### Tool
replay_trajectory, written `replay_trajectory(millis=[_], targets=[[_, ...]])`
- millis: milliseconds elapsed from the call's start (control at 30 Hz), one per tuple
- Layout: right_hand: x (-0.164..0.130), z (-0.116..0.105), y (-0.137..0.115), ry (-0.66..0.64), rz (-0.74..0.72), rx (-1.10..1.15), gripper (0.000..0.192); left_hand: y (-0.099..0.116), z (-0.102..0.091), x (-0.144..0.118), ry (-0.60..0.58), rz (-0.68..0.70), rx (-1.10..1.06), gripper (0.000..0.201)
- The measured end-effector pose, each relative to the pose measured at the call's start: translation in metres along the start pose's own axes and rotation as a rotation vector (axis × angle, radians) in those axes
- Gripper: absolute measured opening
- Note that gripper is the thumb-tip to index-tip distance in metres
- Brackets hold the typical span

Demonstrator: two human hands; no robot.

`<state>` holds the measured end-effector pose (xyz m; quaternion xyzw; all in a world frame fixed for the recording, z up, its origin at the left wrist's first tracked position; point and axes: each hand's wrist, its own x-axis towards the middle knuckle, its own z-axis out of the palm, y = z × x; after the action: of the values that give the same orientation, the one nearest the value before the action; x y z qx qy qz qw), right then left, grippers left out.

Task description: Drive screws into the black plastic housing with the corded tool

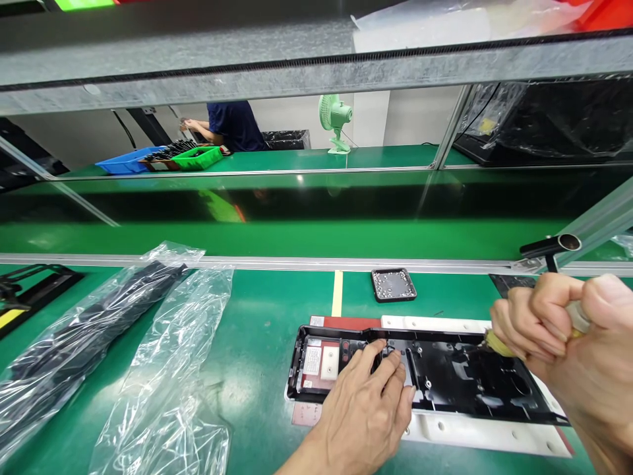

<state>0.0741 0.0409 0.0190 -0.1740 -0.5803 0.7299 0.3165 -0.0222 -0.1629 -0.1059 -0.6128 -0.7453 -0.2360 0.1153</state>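
Observation:
A long black plastic housing [459,379] lies open side up on a white and dark-red fixture [494,435] in front of me. My left hand [363,402] rests flat over its left half, fingers stretched onto a dark plate inside. Over the housing's right end, my right hand [554,330] is wrapped round a screwdriver [498,344] with a yellowish handle. Its tip is too blurred to make out. Just behind the housing stands a small black tray [393,285] holding many small silvery screws. A white block [330,363] and a label show at the housing's left end.
Plastic-bagged dark parts [93,336] and a crumpled clear bag [173,389] lie on the left. A metal shelf [297,72] crosses overhead. Beyond the green belt [297,231] are a green fan [336,122], bins [198,158] and another person [237,125]. A black tube holder [551,245] stands right.

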Motion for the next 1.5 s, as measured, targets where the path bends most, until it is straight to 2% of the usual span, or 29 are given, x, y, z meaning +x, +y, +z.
replay_trajectory(millis=[500, 667, 800, 867, 1033, 1167, 1333, 1500], targets=[[0.001, -0.002, 0.002, 0.019, 0.04, -0.005, 0.044, 0.0, 0.0, 0.0, 0.048, 0.017, -0.001, 0.028], [0.001, 0.005, 0.0, 0.016, 0.017, -0.049, 0.05, 0.0, -0.001, 0.001, 0.087, 0.013, -0.003, 0.028], [0.0, 0.003, 0.001, 0.013, 0.001, -0.065, 0.049, 0.001, -0.002, 0.001, 0.097, 0.011, 0.0, 0.029], [0.0, -0.002, 0.001, -0.039, 0.003, -0.064, 0.05, 0.001, -0.001, 0.001, 0.101, 0.009, -0.004, 0.028], [0.005, -0.015, -0.005, -0.296, 0.027, -0.056, 0.049, 0.001, -0.001, 0.003, 0.122, 0.013, -0.003, 0.028], [0.009, -0.02, -0.009, -0.353, 0.007, -0.063, 0.047, 0.001, -0.003, 0.003, 0.117, 0.009, 0.003, 0.028], [0.01, -0.026, -0.005, -0.313, -0.059, -0.15, 0.046, 0.001, -0.002, 0.002, 0.115, 0.01, 0.007, 0.029], [0.009, -0.021, -0.006, -0.206, -0.109, -0.21, 0.046, 0.0, -0.002, 0.001, 0.089, 0.026, 0.013, 0.029]])
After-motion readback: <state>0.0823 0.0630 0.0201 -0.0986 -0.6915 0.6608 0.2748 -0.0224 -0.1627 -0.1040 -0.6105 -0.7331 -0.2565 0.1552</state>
